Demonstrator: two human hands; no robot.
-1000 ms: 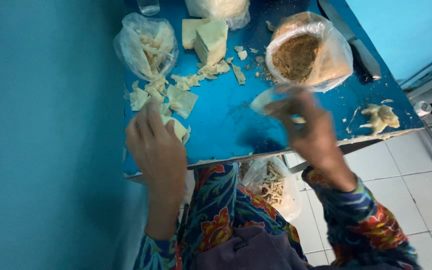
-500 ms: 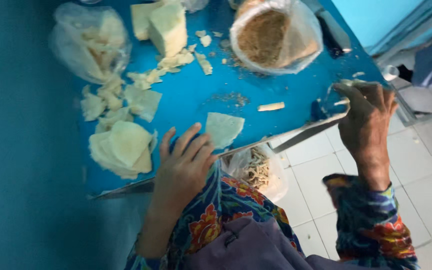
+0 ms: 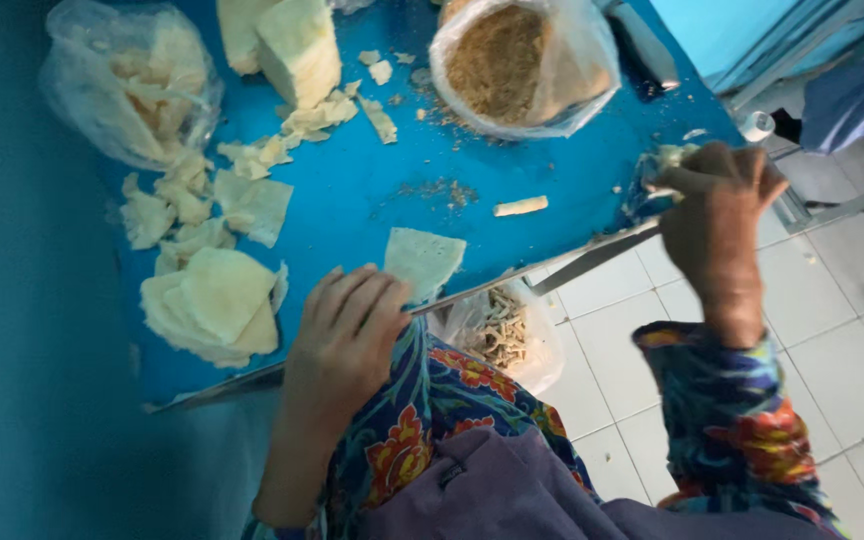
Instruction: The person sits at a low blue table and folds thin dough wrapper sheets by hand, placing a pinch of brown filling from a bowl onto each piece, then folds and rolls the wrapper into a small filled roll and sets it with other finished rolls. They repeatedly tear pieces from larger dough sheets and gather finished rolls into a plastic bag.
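Observation:
My left hand [image 3: 344, 335] rests at the near edge of the blue table [image 3: 382, 165], fingers spread, fingertips touching a pale thin wrapper sheet [image 3: 422, 260]. My right hand [image 3: 717, 215] hovers at the table's right edge, fingers closed around a small pale lump [image 3: 667, 160]. A small rolled piece [image 3: 520, 206] lies between the two hands. Brown crumbly filling sits in an open plastic bag [image 3: 512, 65] at the far middle.
A stack of wrapper sheets [image 3: 214, 305] lies at near left, with loose scraps [image 3: 192, 205] beyond it. A bag of scraps [image 3: 132, 90] sits far left, and pale blocks [image 3: 292, 45] stand at the back. A bag of rolled pieces [image 3: 500, 330] hangs below the table edge over white floor tiles [image 3: 832, 340].
My left hand has come down to the table's near edge beside a wrapper sheet. My right hand moved from the middle out to the right edge.

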